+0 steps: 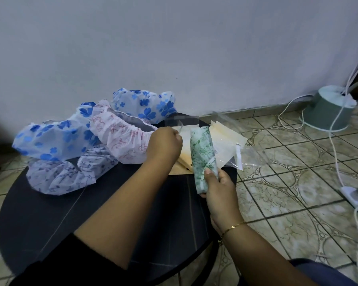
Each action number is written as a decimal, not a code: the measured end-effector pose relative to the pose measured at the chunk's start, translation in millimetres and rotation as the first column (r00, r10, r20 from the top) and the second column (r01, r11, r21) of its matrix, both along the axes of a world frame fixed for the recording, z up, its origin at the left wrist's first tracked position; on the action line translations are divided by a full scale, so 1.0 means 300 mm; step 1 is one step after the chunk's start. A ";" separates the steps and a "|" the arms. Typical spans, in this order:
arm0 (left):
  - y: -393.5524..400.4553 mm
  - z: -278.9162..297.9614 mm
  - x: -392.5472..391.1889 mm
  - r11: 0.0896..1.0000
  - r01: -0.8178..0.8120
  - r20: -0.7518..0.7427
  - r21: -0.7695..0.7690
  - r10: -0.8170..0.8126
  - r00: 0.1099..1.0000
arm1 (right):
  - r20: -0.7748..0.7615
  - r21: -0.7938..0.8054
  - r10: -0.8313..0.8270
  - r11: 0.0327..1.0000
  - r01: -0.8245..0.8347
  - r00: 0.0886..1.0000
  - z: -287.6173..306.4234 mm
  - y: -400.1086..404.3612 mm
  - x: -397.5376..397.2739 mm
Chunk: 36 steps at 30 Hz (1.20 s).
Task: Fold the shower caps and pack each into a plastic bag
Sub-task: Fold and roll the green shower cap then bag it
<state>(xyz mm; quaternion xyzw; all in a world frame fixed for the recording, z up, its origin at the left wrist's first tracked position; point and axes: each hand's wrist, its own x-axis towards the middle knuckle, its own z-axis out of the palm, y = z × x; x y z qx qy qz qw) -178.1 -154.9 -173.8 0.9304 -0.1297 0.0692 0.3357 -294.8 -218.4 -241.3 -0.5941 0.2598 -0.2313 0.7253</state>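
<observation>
My right hand (219, 186) grips a folded green floral shower cap (202, 149) by its near end, holding it up over the round dark table (50, 219). My left hand (163, 144) pinches the edge of a clear plastic bag (180, 121) lifted from the stack of clear bags on tan backing (225, 139). Several unfolded caps lie at the table's left and back: two white ones with blue flowers (56, 139) (145, 104), one with red print (120, 135) and one with grey-blue print (70, 174).
A white wall stands right behind the table. On the tiled floor to the right sits an upturned grey-green bucket (329, 112) with white cords (335, 153) running to a power strip (355, 197). Blue fabric shows at the bottom right corner.
</observation>
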 end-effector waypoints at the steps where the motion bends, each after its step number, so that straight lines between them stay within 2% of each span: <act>1: 0.023 -0.001 -0.024 0.997 -0.012 0.000 -0.073 0.012 1.000 | 0.008 0.022 -0.005 1.000 0.005 1.000 0.003 0.000 -0.002; 3: 0.063 -0.006 -0.068 0.973 -0.035 -0.051 -0.227 0.024 0.998 | 0.039 0.108 -0.004 0.994 0.000 0.999 0.011 0.000 -0.007; 6: 0.118 -0.026 -0.141 0.866 -0.093 -0.174 -0.491 0.007 0.985 | 0.083 0.244 0.013 0.969 -0.033 0.996 0.025 0.008 -0.016; 9: 0.180 -0.063 -0.232 0.779 -0.158 -0.273 -0.607 -0.017 0.962 | 0.123 0.360 0.034 0.930 -0.077 0.992 0.037 0.022 -0.026; 13: 0.259 -0.126 -0.326 0.766 -0.202 -0.352 -0.610 -0.034 0.935 | 0.093 0.371 0.052 0.925 -0.082 0.994 0.044 0.035 -0.042; 20: 0.407 -0.152 -0.388 0.828 -0.227 -0.377 -0.514 0.020 0.926 | 0.028 0.204 0.113 0.972 -0.116 0.993 0.035 0.071 -0.085; 24: 0.493 -0.145 -0.325 0.763 -0.297 -0.350 -0.575 0.099 0.931 | 0.070 0.177 0.233 0.954 -0.242 0.970 0.033 0.094 -0.104; 26: 0.531 -0.135 -0.287 0.781 -0.243 -0.374 -0.576 0.012 0.927 | 0.091 0.200 0.315 0.924 -0.327 0.945 0.034 0.102 -0.109; 28: 0.561 -0.126 -0.264 0.768 -0.130 -0.415 -0.627 -0.188 0.890 | 0.131 0.242 0.390 0.879 -0.411 0.912 0.036 0.106 -0.111; 30: 0.594 -0.126 -0.256 0.713 -0.015 -0.436 -0.701 -0.413 0.799 | 0.148 0.249 0.456 0.842 -0.479 0.878 0.038 0.112 -0.110; 32: 0.618 -0.139 -0.255 0.687 0.087 -0.445 -0.721 -0.556 0.701 | 0.129 0.234 0.497 0.826 -0.513 0.858 0.035 0.112 -0.106; 34: 0.633 -0.151 -0.262 0.702 0.174 -0.461 -0.690 -0.612 0.642 | 0.084 0.214 0.515 0.826 -0.521 0.853 0.033 0.111 -0.100; 36: 0.642 -0.155 -0.277 0.745 0.260 -0.466 -0.614 -0.608 0.643 | 0.029 0.178 0.516 0.840 -0.512 0.856 0.033 0.109 -0.093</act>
